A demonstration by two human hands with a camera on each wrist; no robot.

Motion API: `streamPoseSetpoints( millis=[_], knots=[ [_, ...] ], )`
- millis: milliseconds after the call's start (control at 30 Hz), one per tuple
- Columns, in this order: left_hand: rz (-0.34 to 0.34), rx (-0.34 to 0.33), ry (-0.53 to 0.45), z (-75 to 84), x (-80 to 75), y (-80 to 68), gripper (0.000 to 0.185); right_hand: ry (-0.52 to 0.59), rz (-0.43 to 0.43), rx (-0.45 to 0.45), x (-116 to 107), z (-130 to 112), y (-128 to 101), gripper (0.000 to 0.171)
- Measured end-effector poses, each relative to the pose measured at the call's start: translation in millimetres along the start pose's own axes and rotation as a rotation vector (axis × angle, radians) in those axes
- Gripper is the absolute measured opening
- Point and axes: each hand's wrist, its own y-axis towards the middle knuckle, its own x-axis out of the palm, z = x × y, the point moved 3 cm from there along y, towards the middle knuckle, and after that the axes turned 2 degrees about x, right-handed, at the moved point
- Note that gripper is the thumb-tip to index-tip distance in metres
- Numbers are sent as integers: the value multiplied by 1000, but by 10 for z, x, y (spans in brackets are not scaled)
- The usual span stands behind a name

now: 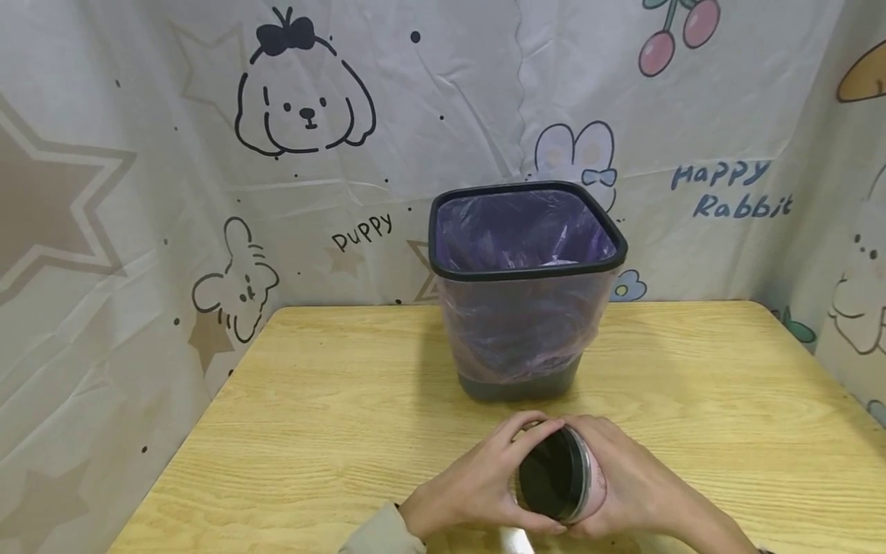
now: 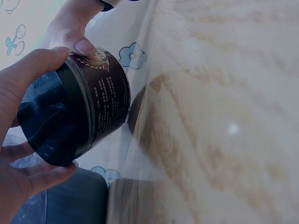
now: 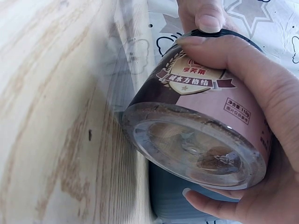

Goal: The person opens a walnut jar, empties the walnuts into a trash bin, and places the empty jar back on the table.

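Both hands are around a clear plastic jar (image 3: 191, 135) with a black lid (image 1: 550, 473) and a brown and pink printed label (image 2: 105, 88). My left hand (image 1: 484, 481) grips the lid, thumb and fingers spread around its rim. Round the jar's labelled body curl the fingers of my right hand (image 1: 626, 481). The jar is tipped on its side just over the table, lid toward the left. Through its transparent base, the right wrist view shows brownish pieces inside.
Behind the hands, a grey trash bin (image 1: 519, 388) with a black rim and a purple plastic liner (image 1: 526, 323) stands on the wood-grain table (image 1: 332, 415). A cloth printed with cartoons (image 1: 415, 100) hangs at the back and both sides.
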Motion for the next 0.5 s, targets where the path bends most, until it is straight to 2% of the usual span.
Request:
streamPoseSetpoints(
  millis=[333,500],
  knots=[
    [-30,-26,-17,6,-6,5,111,-12,11,-7,-1,-6,3,105],
    [-21,-8,-2,-17,-17,24,111,5,4,-16,-10,2,42,104]
  ],
)
